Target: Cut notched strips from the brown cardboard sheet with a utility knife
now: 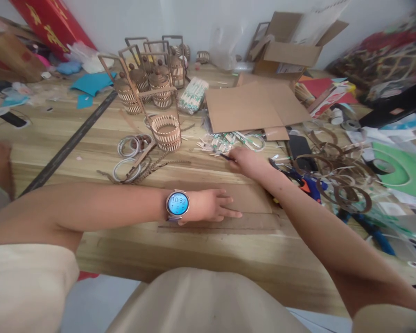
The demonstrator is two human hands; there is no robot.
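My left hand (213,206), with a blue-faced watch (177,203) on the wrist, lies flat with fingers stretched out on a brown cardboard sheet (253,199) on the wooden table (90,138). My right hand (244,159) reaches farther forward, fingers closed in a pinch on a thin dark stick-like thing (225,157) beside a heap of small green-and-white sticks (225,141). A small round slatted wooden basket (165,132) stands just left of that heap.
Several finished wooden baskets with handles (149,78) stand at the back. Flat cardboard (249,106) and an open box (287,51) lie behind the heap. Wooden rings (346,180) and blue-handled tools (308,182) clutter the right. White rings (126,169) lie left.
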